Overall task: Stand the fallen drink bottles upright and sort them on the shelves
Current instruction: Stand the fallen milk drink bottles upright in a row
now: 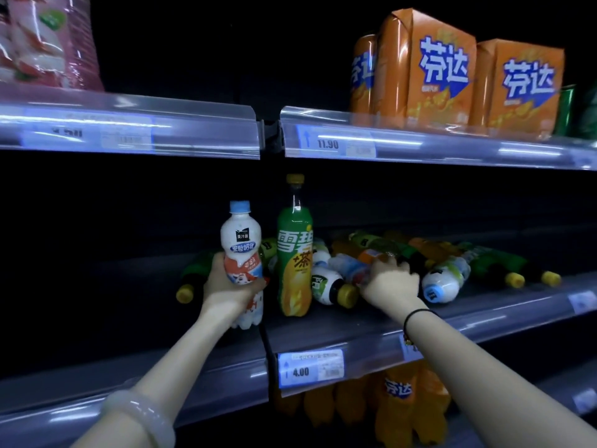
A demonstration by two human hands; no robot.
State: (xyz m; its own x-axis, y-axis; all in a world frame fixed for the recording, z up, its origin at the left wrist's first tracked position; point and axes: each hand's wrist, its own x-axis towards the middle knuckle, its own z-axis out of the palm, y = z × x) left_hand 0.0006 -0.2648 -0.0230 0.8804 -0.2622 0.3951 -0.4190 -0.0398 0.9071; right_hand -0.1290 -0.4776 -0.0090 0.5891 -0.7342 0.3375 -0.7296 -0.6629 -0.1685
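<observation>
My left hand [226, 286] grips a white milk-drink bottle [240, 240] with a light blue cap, held upright just above the middle shelf [339, 328]. To its right a green and yellow tea-soda bottle [294, 260] with a yellow cap stands upright on the shelf. My right hand [392, 282] reaches into a pile of fallen bottles [420, 257] and its fingers curl over a clear blue-labelled bottle [349, 266] lying on its side. Several more white, green and orange bottles lie flat across the shelf. A dark bottle with a yellow cap [187, 286] lies behind my left hand.
The upper shelf [420, 143] carries orange soda multipacks [442, 72] at the right and a pink package [48, 40] at the left. Orange soda bottles [397, 402] stand on the shelf below. The left half of the middle shelf is dark. Price tags line the rails.
</observation>
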